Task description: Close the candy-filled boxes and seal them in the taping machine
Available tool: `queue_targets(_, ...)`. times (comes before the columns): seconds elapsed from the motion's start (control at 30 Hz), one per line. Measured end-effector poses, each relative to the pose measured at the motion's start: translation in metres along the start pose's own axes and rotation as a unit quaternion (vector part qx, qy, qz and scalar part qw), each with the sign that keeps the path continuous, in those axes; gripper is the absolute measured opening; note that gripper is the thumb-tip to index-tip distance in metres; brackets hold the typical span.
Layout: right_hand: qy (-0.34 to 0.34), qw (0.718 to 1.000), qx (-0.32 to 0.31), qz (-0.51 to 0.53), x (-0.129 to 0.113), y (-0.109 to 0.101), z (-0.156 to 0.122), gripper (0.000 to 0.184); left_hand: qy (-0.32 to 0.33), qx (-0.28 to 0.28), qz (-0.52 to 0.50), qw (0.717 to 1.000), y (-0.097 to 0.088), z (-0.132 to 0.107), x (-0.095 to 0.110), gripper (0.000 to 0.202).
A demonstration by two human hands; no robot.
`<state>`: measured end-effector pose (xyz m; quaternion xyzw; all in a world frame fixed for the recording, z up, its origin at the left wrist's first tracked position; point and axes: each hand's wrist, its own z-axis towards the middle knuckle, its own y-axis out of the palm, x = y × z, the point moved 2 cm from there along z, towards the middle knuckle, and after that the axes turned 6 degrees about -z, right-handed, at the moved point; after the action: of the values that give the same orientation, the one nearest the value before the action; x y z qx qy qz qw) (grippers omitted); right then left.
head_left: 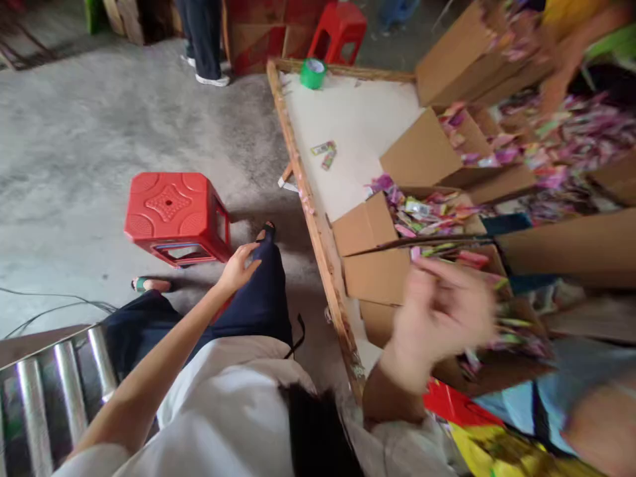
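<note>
My left hand hangs over my dark-trousered thigh, its fingers loosely stretched and nothing in them. Over the open cardboard boxes at the table's edge is my right hand, blurred, with thumb and fingers pinched together. A small pink spot shows at its fingertips; whether it is held or lies in the box behind cannot be told. Beneath and beyond that hand, one cardboard box holds small colourful wrapped packets. Another box beside it is filled with similar packets.
A red plastic stool stands on the concrete floor at left, near a roller conveyor. On the wood-edged white table lie green tape and two small packets. Other people are at upper left and right.
</note>
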<state>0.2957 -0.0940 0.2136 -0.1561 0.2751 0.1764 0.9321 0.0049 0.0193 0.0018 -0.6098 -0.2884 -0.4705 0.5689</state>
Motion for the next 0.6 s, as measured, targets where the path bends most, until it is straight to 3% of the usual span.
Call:
queue_targets(0.17, 0.02, 0.998, 0.002, -0.065, 0.016, -0.064, -0.002, 0.003, -0.016, -0.11, -0.075, 0.991, 0.067, 0.051, 0.041, 0.042)
queue_targets(0.3, 0.011, 0.981, 0.065, -0.183, 0.033, -0.126, -0.01, 0.008, -0.024, -0.184, -0.103, 0.977, 0.103, 0.06, 0.066, 0.035)
queue_targets(0.33, 0.02, 0.979, 0.051, -0.199, 0.037, -0.14, -0.013, 0.01, -0.032, -0.207, -0.109, 0.972, 0.111, 0.056, 0.069, 0.033)
queue_targets(0.4, 0.049, 0.968, -0.076, -0.233, 0.049, -0.158, -0.024, 0.024, -0.069, -0.267, -0.135, 0.952, 0.127, 0.04, 0.071, 0.028)
queue_targets(0.47, 0.056, 0.928, -0.236, -0.283, 0.062, -0.164, -0.042, 0.038, -0.123, -0.327, -0.187, 0.918, 0.145, 0.016, 0.073, 0.028)
queue_targets(0.5, 0.05, 0.904, -0.276, -0.322, 0.07, -0.163, -0.051, 0.041, -0.146, -0.347, -0.216, 0.901, 0.154, 0.004, 0.074, 0.029)
queue_targets(0.6, 0.019, 0.871, -0.263, -0.414, 0.09, -0.159, -0.074, 0.038, -0.182, -0.354, -0.273, 0.876, 0.177, -0.025, 0.084, 0.031)
